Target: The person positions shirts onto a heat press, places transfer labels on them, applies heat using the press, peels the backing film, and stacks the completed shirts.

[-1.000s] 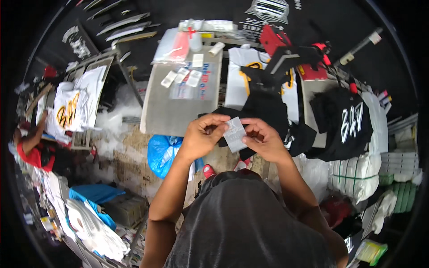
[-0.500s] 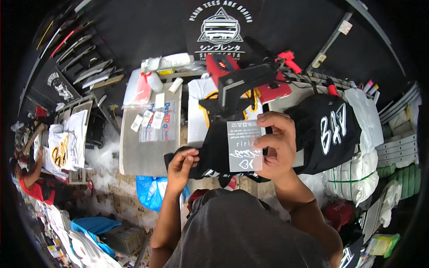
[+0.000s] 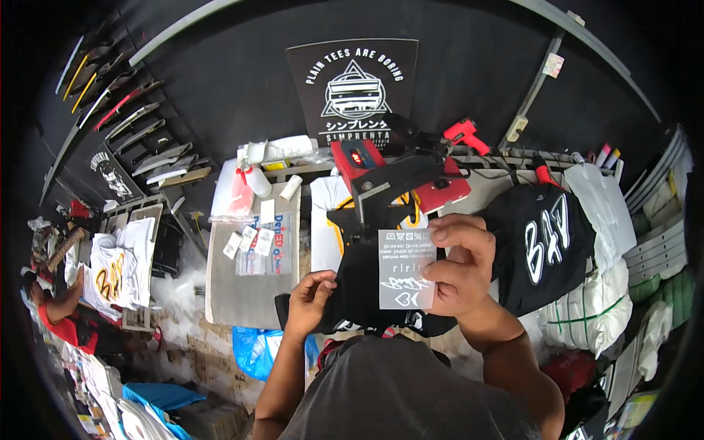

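The printed film (image 3: 405,275) is now riding in the right hand (image 3: 466,268) alone, where both hands were sharing it a second ago, and we're finding it on the near side of the red-and-black press (image 3: 400,167). Those right fingers are clamping its right edge, leaving most of its print facing us and, we're judging, freeing the other hand. Nearer and left of the press, the left hand (image 3: 311,302) is hovering, fingers curling loosely; we're not managing to tell whether their tips are meeting. The film's left and lower edges are standing free, and we're seeing a gap between the hands above the black shirt (image 3: 352,271). Left of the press, the grey board (image 3: 227,293) is offering room along its near side; to its right, a lettered shirt (image 3: 539,246) is crowding things.
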The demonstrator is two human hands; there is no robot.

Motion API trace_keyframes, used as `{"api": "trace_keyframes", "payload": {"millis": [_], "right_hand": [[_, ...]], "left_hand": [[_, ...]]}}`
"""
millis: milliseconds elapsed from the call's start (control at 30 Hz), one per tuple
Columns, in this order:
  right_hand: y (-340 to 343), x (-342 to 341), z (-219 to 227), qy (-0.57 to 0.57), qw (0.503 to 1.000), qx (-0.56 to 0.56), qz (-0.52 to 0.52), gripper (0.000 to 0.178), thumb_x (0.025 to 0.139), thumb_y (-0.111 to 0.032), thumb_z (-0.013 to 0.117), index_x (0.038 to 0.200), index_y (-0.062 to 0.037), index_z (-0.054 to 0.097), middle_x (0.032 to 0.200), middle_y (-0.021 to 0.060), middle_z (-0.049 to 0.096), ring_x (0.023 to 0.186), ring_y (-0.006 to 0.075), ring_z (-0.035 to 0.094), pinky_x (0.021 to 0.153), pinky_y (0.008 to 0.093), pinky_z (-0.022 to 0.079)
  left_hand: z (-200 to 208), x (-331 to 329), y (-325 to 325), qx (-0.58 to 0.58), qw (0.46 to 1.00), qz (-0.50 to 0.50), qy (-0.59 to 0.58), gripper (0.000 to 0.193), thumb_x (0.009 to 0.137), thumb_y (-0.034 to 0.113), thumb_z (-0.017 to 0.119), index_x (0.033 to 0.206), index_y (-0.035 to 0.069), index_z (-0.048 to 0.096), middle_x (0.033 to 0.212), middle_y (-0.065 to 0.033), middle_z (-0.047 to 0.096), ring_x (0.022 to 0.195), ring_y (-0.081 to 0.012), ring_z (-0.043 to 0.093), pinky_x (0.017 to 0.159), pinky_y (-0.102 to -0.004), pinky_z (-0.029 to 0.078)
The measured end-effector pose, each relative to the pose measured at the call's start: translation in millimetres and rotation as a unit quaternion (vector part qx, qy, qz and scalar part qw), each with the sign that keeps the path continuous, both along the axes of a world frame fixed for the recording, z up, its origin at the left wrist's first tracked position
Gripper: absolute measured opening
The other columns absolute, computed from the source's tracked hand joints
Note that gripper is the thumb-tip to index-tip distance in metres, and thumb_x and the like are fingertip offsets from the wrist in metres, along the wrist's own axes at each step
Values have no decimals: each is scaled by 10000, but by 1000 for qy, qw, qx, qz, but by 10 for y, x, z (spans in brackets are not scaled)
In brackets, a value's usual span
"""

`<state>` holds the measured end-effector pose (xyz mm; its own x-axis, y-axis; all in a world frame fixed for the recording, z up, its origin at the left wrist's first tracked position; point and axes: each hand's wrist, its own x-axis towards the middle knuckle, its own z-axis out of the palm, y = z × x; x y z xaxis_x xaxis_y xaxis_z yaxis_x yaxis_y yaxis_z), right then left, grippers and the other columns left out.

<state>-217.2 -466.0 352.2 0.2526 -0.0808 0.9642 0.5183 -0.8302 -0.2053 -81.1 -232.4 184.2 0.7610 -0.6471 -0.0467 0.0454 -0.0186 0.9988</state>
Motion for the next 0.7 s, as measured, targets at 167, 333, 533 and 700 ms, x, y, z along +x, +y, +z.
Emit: {"api": "trace_keyframes", "payload": {"millis": [167, 333, 533, 700], "right_hand": [[-19, 6, 66, -11, 1000, -10, 1, 292, 640, -49, 869, 812, -105, 640, 1138, 117, 590, 1028, 340, 617, 825, 391, 512], [-5, 0, 76, -12, 1000, -19, -1, 290, 641, -51, 871, 815, -99, 645, 1140, 124, 591, 1031, 345, 616, 824, 391, 518], [10, 14, 74, -19, 1000, -23, 2, 288, 637, -53, 874, 804, -95, 642, 1137, 126, 588, 1031, 347, 617, 818, 392, 523], [12, 2, 57, -25, 1000, -15, 6, 304, 636, -65, 883, 830, -97, 653, 1141, 127, 570, 1029, 341, 611, 829, 397, 533]], "left_hand": [[40, 51, -62, 3, 1000, -7, -3, 207, 1037, 97, 600, 1217, 17, 666, 1142, -70, 699, 980, -139, 673, 836, -266, 521], [38, 63, -60, -2, 1000, -9, 7, 208, 1034, 109, 616, 1214, 19, 669, 1115, -51, 698, 971, -121, 668, 849, -261, 521], [58, 49, -31, 1, 1000, 0, 8, 207, 1034, 111, 618, 1215, 25, 672, 1108, -46, 697, 966, -114, 668, 862, -255, 519], [76, 32, 7, 2, 1000, 6, -12, 204, 1039, 95, 599, 1216, 17, 664, 1126, -50, 698, 968, -120, 673, 856, -258, 519]]}}
